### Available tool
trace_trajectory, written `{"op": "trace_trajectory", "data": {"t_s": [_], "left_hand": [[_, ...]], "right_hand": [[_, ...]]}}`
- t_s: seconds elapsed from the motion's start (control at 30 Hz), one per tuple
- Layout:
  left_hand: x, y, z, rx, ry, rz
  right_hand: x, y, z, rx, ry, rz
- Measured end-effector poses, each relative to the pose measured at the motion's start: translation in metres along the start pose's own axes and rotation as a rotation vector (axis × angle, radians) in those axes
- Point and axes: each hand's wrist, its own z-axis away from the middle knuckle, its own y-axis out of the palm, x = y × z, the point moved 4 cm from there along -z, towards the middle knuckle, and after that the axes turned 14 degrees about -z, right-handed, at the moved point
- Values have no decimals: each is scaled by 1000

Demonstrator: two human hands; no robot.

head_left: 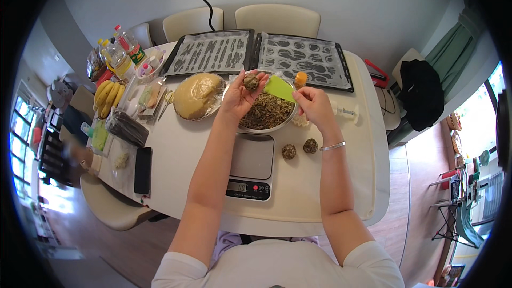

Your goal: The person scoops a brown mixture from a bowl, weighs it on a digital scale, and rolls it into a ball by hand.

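A dark, speckled ball of filling rests in the fingers of my left hand, above the left rim of a metal bowl. My right hand pinches a flat lime-green dough scraper, its blade over the bowl's far side. Loose dark green-brown filling lies in the metal bowl. Two more filling balls sit on the table by my right wrist. Between my forearms stands a kitchen scale with nothing on its plate.
A film-covered mound of dough stands left of the bowl. Two lined baking trays span the back. A phone, bananas and oil bottles occupy the left side. An orange-capped jar stands behind my right hand.
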Motion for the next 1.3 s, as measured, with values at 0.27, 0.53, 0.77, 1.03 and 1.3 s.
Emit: {"op": "trace_trajectory", "data": {"t_s": [0.27,0.53,0.77,1.03,1.3], "left_hand": [[11,-36,-19,299,-13,447],[-4,-28,-12,353,-22,591],[7,-41,-17,265,136,250],[-1,-32,5,175,47,70],[-6,-37,26,228,178,-462]], "right_hand": [[0,3,0,36,-7,14],[4,7,1,37,-10,6],[-2,8,-1,43,-13,21],[-2,6,0,43,-22,22],[-2,10,0,64,-17,42]]}}
